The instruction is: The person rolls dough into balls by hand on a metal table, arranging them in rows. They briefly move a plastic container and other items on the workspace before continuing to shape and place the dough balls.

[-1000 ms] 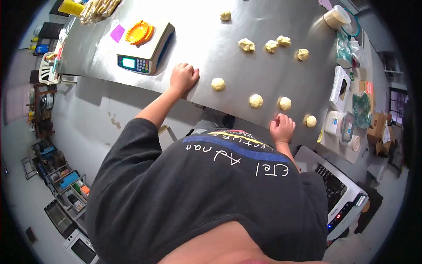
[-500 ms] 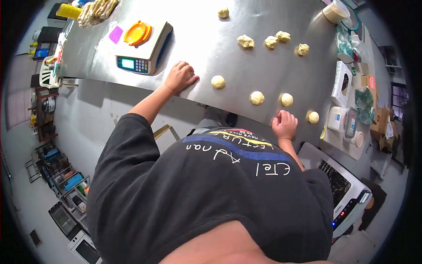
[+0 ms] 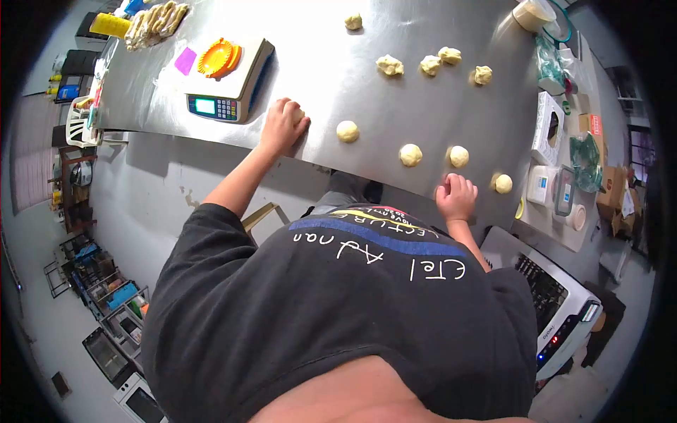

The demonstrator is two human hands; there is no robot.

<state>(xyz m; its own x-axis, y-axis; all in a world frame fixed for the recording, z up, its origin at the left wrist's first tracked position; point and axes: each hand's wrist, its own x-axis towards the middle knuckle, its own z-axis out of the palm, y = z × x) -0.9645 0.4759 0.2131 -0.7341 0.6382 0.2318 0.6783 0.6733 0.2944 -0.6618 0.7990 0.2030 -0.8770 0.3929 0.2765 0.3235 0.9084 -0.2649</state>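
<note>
- Four smooth, pale-yellow, round dough balls lie apart from one another in an uneven row along the near side of the grey, shiny metal bench.
- Left hand: rests at the bench's near edge, its fingers bent over a pale, rounded dough piece, only a small part of which shows beside them; the leftmost ball lies to its right.
- Right hand: at the near edge, just below the third ball from the left, with the rightmost ball near on its other side. Its fingers are curled inward; whether they enclose anything cannot be told.
- Five rough, irregular, pale-yellow dough lumps lie farther back; two sit close together, and whether they touch is unclear.
- A white, square-topped digital scale with a lit display stands left of the lumps, bearing an orange, round, wavy-rimmed object. A flat purple piece lies just left of it.
- A pale, round-mouthed tub stands at the bench's far right.
</note>
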